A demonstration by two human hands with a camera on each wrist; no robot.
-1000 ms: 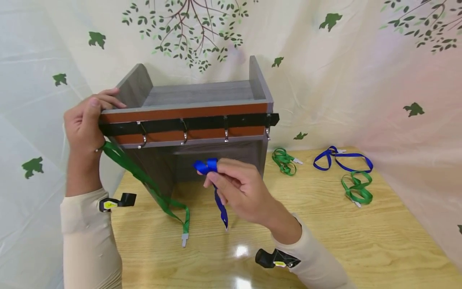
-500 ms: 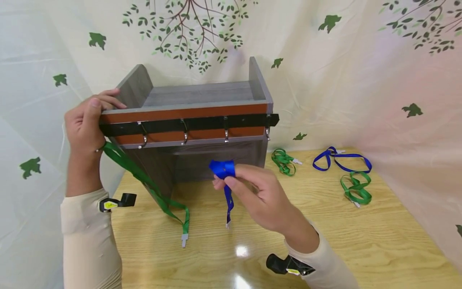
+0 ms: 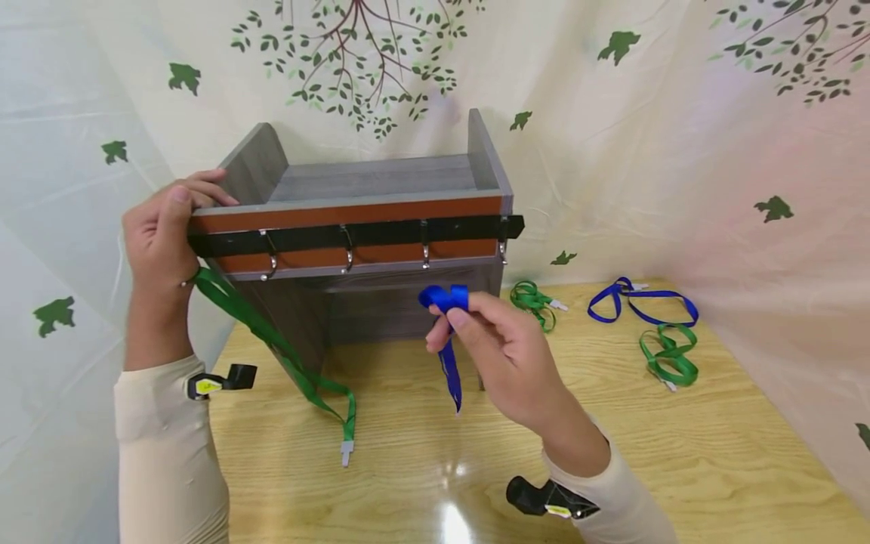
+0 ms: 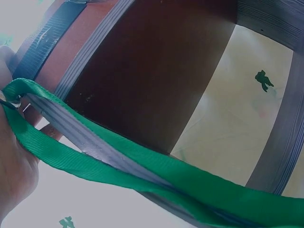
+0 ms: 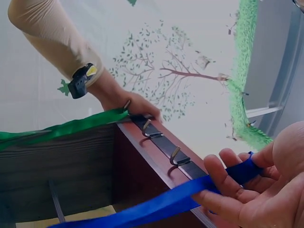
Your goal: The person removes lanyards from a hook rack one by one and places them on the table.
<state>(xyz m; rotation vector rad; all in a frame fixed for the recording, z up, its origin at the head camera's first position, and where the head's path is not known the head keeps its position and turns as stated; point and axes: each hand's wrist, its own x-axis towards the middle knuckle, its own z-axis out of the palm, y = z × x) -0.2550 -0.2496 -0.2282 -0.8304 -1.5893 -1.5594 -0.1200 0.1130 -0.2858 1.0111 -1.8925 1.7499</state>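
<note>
A grey wooden shelf with an orange-brown front stands on the table, a black strip of metal hooks along it. My left hand grips the shelf's left front corner, thumb in front and fingers over the top edge. From the leftmost hook beside that hand hangs a green lanyard, its clip end low by the table. My right hand pinches a blue lanyard near its looped top, just below the hook third from the left in the head view. In the right wrist view, the blue lanyard stretches away from my fingers.
To the right on the wooden table lie a bundled green lanyard, a blue lanyard and another green lanyard. A light curtain with leaf prints hangs behind.
My right hand has moved right with the blue lanyard, dipping a little and then rising toward the hooks. My left hand and the shelf have stayed put.
</note>
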